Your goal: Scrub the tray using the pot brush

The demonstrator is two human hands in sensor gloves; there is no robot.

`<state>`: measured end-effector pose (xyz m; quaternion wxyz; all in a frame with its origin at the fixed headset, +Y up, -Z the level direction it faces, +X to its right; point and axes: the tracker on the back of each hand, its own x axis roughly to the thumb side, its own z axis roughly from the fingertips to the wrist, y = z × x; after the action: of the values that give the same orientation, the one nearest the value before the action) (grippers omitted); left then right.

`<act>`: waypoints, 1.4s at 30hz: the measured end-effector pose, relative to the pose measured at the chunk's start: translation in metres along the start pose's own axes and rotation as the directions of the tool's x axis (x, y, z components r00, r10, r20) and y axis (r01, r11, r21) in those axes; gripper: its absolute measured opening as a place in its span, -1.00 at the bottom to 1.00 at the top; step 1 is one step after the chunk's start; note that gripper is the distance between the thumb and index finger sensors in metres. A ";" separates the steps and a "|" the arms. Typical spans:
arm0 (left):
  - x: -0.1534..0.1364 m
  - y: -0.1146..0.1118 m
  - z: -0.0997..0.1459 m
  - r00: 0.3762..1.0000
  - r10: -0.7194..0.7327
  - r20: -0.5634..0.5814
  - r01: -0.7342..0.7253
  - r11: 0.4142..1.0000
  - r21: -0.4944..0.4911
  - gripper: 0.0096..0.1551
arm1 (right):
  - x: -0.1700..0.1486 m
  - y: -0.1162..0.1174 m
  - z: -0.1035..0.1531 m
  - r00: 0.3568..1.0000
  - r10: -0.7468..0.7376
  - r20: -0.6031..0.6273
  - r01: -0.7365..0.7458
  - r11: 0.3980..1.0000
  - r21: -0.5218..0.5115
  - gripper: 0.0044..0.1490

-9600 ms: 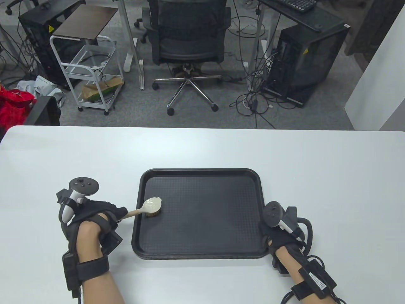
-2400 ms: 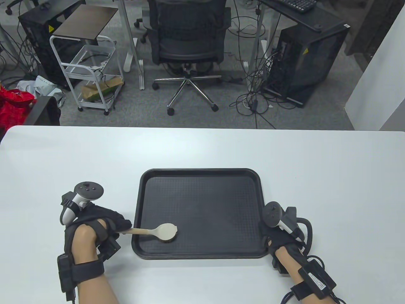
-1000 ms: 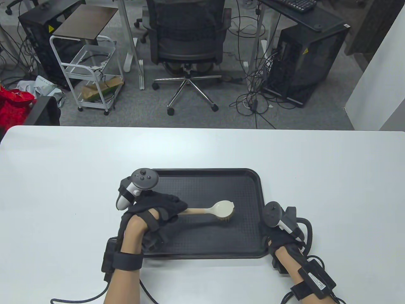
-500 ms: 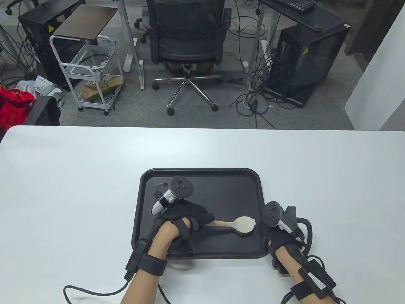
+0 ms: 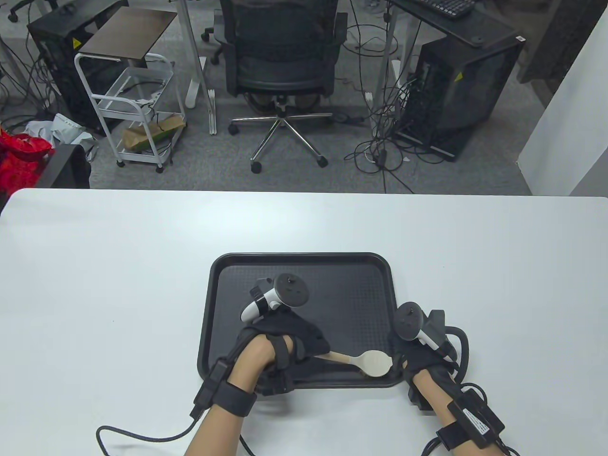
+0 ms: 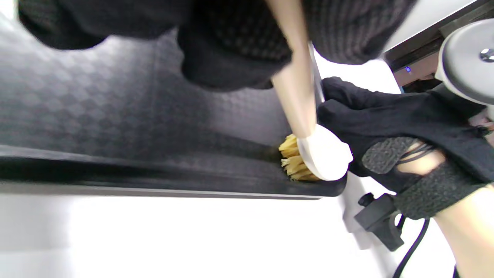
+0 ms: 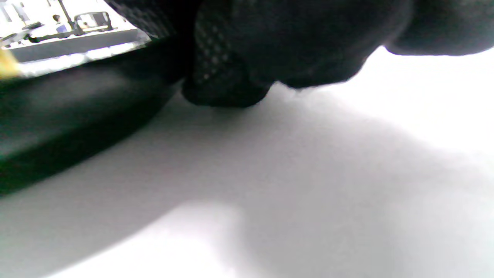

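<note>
A black tray lies on the white table. My left hand reaches over the tray's front half and grips the wooden handle of the pot brush. The brush's pale head sits in the front right corner, bristles down against the tray floor beside the rim. My right hand holds the tray's right rim at that corner, its fingers just beside the brush head. In the right wrist view, gloved fingers touch the table next to the tray's edge.
The white table spreads wide on both sides of the tray. A cable trails from my left wrist along the front edge. An office chair, a cart and computer towers stand on the floor beyond the table.
My left hand has moved from left of the tray over onto it, sweeping the brush rightward and toward me into the front right corner. The right hand and tray have stayed put.
</note>
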<state>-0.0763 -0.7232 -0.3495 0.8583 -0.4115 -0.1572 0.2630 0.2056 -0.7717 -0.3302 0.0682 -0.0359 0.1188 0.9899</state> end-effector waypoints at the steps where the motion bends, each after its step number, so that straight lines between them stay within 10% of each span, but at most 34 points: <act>1: -0.003 0.002 0.002 1.000 -0.006 -0.006 0.006 1.000 -0.006 -0.36 | 0.000 0.000 0.000 1.000 0.001 0.000 -0.001 1.000 0.000 -0.23; 42: -0.141 0.067 0.112 0.925 0.162 -0.343 -0.100 0.977 0.191 -0.41 | 0.001 -0.001 0.000 1.000 0.005 -0.004 -0.005 1.000 0.001 -0.23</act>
<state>-0.2669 -0.7001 -0.3418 0.8849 -0.3874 0.0517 0.2535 0.2051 -0.7711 -0.3303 0.0655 -0.0378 0.1194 0.9900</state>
